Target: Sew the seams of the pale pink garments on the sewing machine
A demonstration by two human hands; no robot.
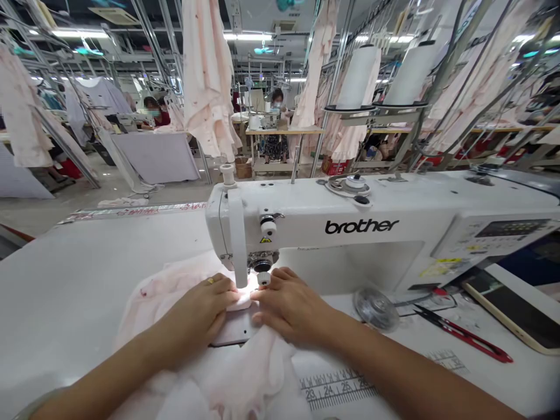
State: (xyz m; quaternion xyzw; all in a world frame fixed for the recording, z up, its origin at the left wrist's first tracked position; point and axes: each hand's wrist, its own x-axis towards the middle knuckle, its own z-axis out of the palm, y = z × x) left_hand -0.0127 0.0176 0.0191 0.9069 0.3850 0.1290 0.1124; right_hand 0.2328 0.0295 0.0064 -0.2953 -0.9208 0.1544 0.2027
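A white sewing machine (301,204) marked "brother" stands in front of me, its lamp lighting the needle area. Pale pink fabric (249,373) passes under the machine head and bunches toward me over the table's front. My left hand (199,309), with a ring on one finger, grips the fabric just left of the needle area, fingers bent and close together. On the other side, my right hand (295,303) pinches the cloth between thumb and fingers. The fingertips of both hands nearly meet at the presser foot, which is mostly hidden by glare and the machine head.
Right of my hands lie a clear round object (376,309), red-handled thread snips (468,335) and a phone (520,309). A printed ruler (336,388) marks the table. Thread cones (359,76) stand behind the machine; pink garments (207,76) hang beyond. Other people sit at machines farther back.
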